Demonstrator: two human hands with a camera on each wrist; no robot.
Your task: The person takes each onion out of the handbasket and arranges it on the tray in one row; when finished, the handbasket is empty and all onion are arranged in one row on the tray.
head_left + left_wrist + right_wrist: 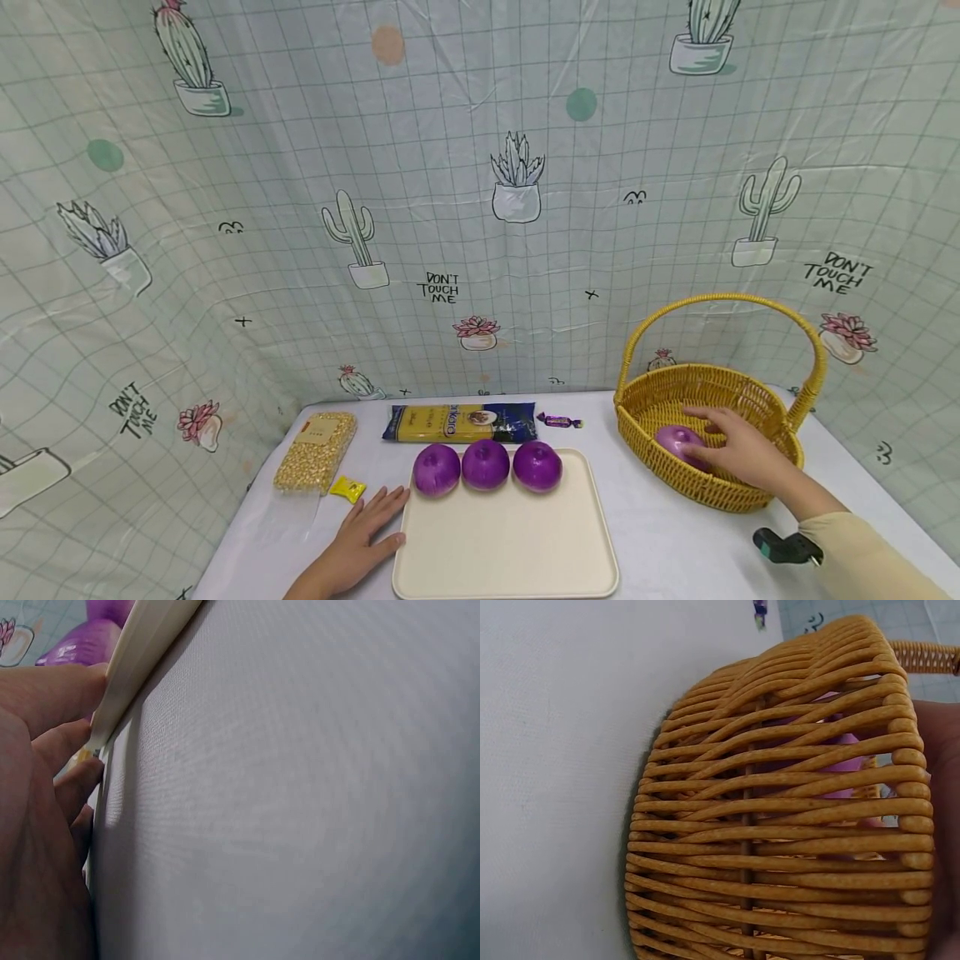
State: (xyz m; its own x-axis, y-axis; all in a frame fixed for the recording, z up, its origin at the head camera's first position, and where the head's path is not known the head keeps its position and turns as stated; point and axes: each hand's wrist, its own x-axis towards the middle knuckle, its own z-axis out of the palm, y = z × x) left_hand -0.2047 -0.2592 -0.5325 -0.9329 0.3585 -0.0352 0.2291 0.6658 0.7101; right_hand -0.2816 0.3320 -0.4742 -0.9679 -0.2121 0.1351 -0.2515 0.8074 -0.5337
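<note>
My left hand (365,533) rests on the table with fingers spread, its fingertips at the left edge of the cream tray (502,542). The left wrist view shows those fingers (52,697) right against the tray's rim. Three purple onions (485,465) stand in a row along the tray's far edge. My right hand (738,446) reaches into the yellow wicker basket (720,496), over another purple onion (672,437). Its thumb overlaps that onion and the fingers extend past its far side. In the right wrist view the weave partly hides the onion (844,761).
Behind the tray lies a pasta packet (461,423), with a purple-wrapped candy (560,421) to its right. A bag of corn kernels (315,454) and a yellow candy packet (348,488) lie at left. The basket's tall handle (720,297) arches above it.
</note>
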